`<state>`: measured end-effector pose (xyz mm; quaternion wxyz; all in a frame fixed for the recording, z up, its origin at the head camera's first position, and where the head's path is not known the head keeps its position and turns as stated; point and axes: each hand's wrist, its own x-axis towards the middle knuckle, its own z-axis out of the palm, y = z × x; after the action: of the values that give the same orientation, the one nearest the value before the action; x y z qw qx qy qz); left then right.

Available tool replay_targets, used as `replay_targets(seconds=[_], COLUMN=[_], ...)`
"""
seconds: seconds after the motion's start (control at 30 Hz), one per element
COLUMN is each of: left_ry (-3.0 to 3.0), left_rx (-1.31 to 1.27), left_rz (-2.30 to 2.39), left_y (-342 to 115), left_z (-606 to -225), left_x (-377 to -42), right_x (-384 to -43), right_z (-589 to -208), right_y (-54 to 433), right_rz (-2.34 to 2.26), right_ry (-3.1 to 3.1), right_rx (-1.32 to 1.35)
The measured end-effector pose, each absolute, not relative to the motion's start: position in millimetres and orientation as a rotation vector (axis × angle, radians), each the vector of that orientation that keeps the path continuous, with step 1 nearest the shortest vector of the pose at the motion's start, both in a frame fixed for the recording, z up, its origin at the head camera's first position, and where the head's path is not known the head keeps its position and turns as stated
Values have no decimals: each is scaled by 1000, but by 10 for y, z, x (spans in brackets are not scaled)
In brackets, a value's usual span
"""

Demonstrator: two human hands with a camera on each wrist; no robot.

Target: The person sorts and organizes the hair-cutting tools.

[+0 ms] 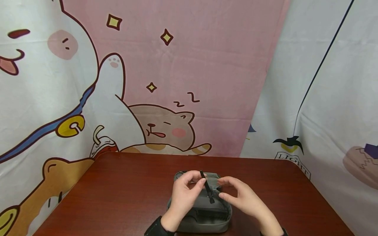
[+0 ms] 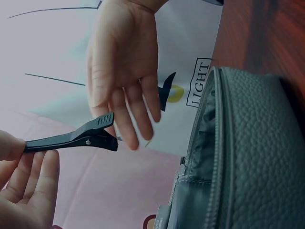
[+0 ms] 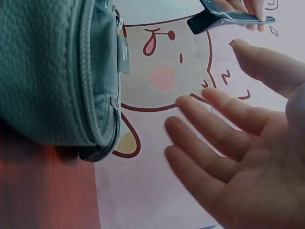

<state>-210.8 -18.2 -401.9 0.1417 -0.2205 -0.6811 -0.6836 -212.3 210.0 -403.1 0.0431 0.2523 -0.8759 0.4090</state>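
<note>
left hand [image 1: 183,194] pinches black clip [image 2: 71,140] | right hand [image 1: 242,197] alongside, fingers [image 3: 214,125] extended

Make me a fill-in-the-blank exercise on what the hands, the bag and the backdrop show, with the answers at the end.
1. The left hand pinches a black ____.
2. The right hand holds ____.
3. The grey-green bag on the table is not zipped shut but ____.
4. The English word printed on the backdrop reads ____.

Missing words: clip; nothing; open; LIGHT.
</note>
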Motion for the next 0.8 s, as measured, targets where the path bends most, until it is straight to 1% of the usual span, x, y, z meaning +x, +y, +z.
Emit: replay_targets(seconds=[0.4,0.67,0.8], left_ry=[-1954,-1983,-1981], left_rx=[-642,-587,-605], left_rz=[-1863,-1770,-1741], left_y=[-217,-214,-239], left_z=[-4010,-4002,-3989], left_x=[-2110,-2125,-2126], right_x=[-2132,-2143,-2159], right_z=[-4026,-4066,-4101], right_y=[2173,2202,2218], right_rz=[1145,1143,1140], right_ry=[-2840,-2936,-2968], right_rx=[755,663,689])
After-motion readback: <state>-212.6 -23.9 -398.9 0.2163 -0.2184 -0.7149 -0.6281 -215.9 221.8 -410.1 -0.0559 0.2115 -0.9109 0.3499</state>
